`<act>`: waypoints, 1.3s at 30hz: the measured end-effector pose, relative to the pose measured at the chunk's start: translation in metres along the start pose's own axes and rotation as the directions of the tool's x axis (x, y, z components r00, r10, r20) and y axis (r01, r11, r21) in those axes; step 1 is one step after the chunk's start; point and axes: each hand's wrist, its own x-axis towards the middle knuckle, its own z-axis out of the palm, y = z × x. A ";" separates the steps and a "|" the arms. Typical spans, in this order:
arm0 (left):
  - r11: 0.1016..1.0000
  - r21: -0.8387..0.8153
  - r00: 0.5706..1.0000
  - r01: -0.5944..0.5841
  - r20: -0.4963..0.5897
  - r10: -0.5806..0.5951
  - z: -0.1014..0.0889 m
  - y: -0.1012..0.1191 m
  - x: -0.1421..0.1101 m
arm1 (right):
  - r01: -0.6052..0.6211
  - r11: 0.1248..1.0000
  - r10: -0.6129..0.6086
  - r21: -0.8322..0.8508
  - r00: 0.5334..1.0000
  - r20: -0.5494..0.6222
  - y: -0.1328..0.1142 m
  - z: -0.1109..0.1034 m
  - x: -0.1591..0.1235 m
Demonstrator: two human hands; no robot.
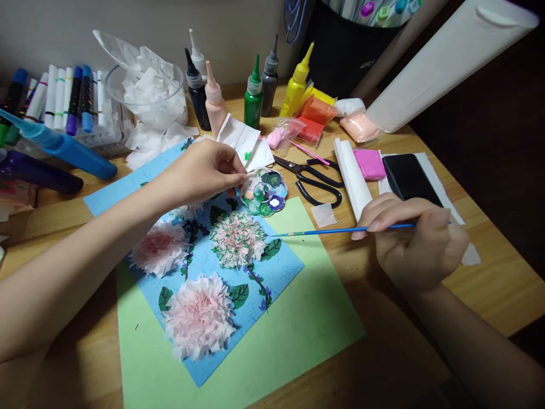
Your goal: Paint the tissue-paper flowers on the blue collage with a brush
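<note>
Between the fingers of my right hand [419,241] is a thin blue paintbrush [327,231], pointing left. Its tip is close to a pink and white tissue-paper flower [238,240] with green-tipped petals. My left hand [210,170] pinches the left rim of a flower-shaped paint palette [264,192] whose wells hold green, purple, white and other paints. Beneath lies a blue sheet [272,272] with painted green leaves and dark stems. Two more pink paper flowers, one at the front [199,318] and one at the left [159,247], stand on it; another is partly hidden by my left arm.
A green sheet [306,335] lies under the blue one. Black-handled scissors [313,176], a white roll [352,179] and a black phone-like slab [411,179] are to the right. Several paint bottles, including a green one [254,99], stand behind. Markers [63,96] fill the left back.
</note>
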 end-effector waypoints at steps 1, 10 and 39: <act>1.000 0.002 1.000 0.001 -0.002 -0.001 0.000 0.000 0.000 | 0.012 1.000 -0.011 0.010 0.999 -0.043 0.001 0.000 0.001; 0.999 -0.044 1.000 -0.007 -0.010 0.006 0.003 -0.003 0.001 | -0.048 0.973 0.073 -0.227 0.992 0.103 -0.002 0.002 -0.002; 0.956 0.211 0.644 0.205 -0.764 0.031 -0.003 -0.024 -0.157 | -0.196 0.952 0.238 -0.236 0.957 0.166 0.000 0.000 -0.002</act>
